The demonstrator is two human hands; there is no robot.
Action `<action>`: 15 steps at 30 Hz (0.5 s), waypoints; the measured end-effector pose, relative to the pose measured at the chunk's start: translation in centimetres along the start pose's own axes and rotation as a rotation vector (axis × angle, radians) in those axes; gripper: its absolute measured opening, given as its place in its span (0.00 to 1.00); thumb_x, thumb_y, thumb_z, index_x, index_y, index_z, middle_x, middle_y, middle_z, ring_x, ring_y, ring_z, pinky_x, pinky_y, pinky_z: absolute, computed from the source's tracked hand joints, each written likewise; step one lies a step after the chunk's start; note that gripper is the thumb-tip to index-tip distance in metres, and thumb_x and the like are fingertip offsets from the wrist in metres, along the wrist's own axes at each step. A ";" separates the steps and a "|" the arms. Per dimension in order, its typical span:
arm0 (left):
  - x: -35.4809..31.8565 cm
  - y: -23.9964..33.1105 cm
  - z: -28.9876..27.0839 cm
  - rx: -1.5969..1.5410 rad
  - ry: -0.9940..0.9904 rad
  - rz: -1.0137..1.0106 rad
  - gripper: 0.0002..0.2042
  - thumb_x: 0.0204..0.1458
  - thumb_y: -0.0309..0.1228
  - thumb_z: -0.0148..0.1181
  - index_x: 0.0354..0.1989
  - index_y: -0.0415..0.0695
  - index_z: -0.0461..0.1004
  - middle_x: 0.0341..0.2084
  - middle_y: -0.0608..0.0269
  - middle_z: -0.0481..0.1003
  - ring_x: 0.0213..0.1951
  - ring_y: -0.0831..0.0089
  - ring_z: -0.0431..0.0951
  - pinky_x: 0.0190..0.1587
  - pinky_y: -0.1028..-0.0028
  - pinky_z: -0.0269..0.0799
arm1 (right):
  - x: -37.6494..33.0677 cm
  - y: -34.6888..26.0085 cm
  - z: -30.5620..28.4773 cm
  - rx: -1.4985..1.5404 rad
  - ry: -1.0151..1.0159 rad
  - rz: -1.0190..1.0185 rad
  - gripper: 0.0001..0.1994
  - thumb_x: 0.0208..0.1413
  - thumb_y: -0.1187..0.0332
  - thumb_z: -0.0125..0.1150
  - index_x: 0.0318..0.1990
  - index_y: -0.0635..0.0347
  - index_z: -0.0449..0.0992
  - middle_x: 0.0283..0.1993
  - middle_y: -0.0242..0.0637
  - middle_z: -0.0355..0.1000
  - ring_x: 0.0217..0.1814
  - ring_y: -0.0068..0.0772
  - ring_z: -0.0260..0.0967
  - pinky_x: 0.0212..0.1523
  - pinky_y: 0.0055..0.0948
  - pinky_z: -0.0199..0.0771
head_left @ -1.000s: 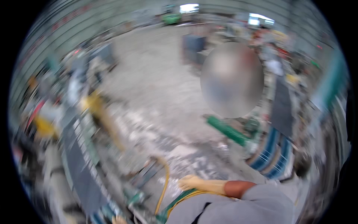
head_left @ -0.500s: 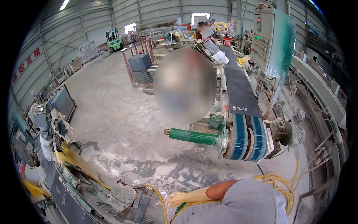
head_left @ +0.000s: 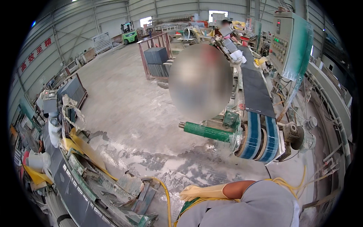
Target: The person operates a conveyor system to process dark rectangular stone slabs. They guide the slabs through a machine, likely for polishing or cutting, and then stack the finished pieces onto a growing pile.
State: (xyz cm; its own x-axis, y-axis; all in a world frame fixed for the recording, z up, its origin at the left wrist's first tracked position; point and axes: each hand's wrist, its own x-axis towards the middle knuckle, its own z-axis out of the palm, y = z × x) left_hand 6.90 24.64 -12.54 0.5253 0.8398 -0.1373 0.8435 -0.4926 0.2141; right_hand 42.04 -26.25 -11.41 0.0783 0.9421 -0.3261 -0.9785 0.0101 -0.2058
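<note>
My right hand point(head_left: 191, 192), in a cream rubber glove, reaches in from the lower right below a grey sleeve point(head_left: 261, 204). Its fingers bend down beside a green edge point(head_left: 188, 204); what they grip, if anything, is hidden. A yellow hose point(head_left: 166, 196) runs past the hand on its left and under the forearm. Beyond the hand, a green cylinder point(head_left: 208, 131) with a bare metal tip juts left from the end of a conveyor. Dark flat slabs point(head_left: 258, 89) lie along this conveyor, whose blue belts point(head_left: 251, 138) wrap its near end. My left hand is out of view.
Another dark conveyor point(head_left: 70, 185) curves along the lower left, beside yellow sheets point(head_left: 85, 153). A control cabinet point(head_left: 283, 43) stands at the right. Slabs fill a rack point(head_left: 145, 60). A green forklift point(head_left: 129, 34) and a person point(head_left: 225, 32) are farther back. A blurred oval hides part of the middle.
The whole view has shifted, so the scene and my right hand sit farther right in the picture. The gloved hand stays beside the green edge and the hose.
</note>
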 end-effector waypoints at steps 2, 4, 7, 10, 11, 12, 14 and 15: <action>0.1 -3.4 0.2 0.064 -0.022 0.003 0.31 0.66 0.42 0.51 0.71 0.34 0.56 0.70 0.48 0.61 0.72 0.52 0.58 0.74 0.62 0.47 | -0.5 0.3 1.4 -0.063 0.115 -0.002 0.06 0.64 0.69 0.49 0.41 0.62 0.65 0.31 0.30 0.53 0.27 0.26 0.58 0.23 0.25 0.63; 1.1 -5.7 1.2 0.143 -0.047 0.040 0.31 0.66 0.42 0.52 0.72 0.34 0.56 0.71 0.47 0.60 0.73 0.52 0.57 0.75 0.61 0.47 | -0.4 0.9 -0.5 0.089 -0.065 0.012 0.08 0.63 0.70 0.49 0.44 0.64 0.66 0.34 0.32 0.56 0.29 0.26 0.59 0.25 0.24 0.63; 2.0 -6.4 2.8 0.217 -0.071 0.012 0.29 0.66 0.41 0.51 0.71 0.36 0.58 0.70 0.47 0.61 0.71 0.53 0.60 0.73 0.61 0.51 | 0.2 1.3 -3.2 0.237 -0.311 0.029 0.10 0.61 0.70 0.50 0.47 0.66 0.66 0.37 0.36 0.58 0.32 0.28 0.59 0.28 0.25 0.64; 2.3 -7.6 3.9 0.416 -0.094 0.006 0.27 0.67 0.40 0.51 0.70 0.38 0.61 0.70 0.47 0.62 0.70 0.55 0.62 0.70 0.60 0.55 | -0.3 0.7 -1.9 0.215 -0.077 0.066 0.06 0.66 0.67 0.44 0.39 0.58 0.65 0.34 0.32 0.56 0.29 0.27 0.57 0.25 0.28 0.61; 2.2 -8.3 4.1 0.514 -0.101 0.009 0.26 0.67 0.40 0.51 0.69 0.39 0.62 0.69 0.47 0.62 0.69 0.56 0.63 0.70 0.59 0.57 | -0.7 0.3 -0.4 0.182 0.081 0.087 0.09 0.69 0.66 0.41 0.35 0.53 0.65 0.32 0.29 0.55 0.27 0.26 0.56 0.23 0.28 0.59; 2.4 -8.9 4.3 0.637 -0.110 0.026 0.26 0.67 0.40 0.51 0.69 0.39 0.63 0.69 0.47 0.62 0.69 0.56 0.63 0.69 0.59 0.58 | -0.9 0.1 0.7 0.190 0.172 0.090 0.09 0.69 0.65 0.41 0.36 0.54 0.65 0.31 0.28 0.54 0.27 0.27 0.56 0.23 0.29 0.60; 3.4 -9.7 4.8 1.124 -0.119 0.221 0.25 0.67 0.39 0.51 0.68 0.41 0.64 0.69 0.47 0.63 0.68 0.57 0.65 0.67 0.58 0.61 | -1.1 0.4 -0.2 0.269 0.036 0.076 0.10 0.69 0.63 0.45 0.40 0.57 0.69 0.33 0.30 0.60 0.29 0.30 0.61 0.26 0.32 0.65; 3.2 -11.4 4.7 1.522 -0.070 0.380 0.24 0.67 0.39 0.50 0.68 0.42 0.65 0.68 0.47 0.63 0.67 0.58 0.66 0.67 0.58 0.63 | -0.6 1.0 -0.7 0.336 -0.202 0.093 0.11 0.70 0.62 0.47 0.43 0.60 0.72 0.35 0.32 0.66 0.31 0.32 0.66 0.28 0.33 0.69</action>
State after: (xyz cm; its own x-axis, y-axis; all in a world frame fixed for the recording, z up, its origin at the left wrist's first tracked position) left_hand -0.49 31.90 -19.97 0.6921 0.6276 -0.3564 -0.0401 -0.4596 -0.8872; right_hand 41.12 -27.07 -12.08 -0.0200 0.9907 -0.1345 -0.9901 -0.0010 0.1402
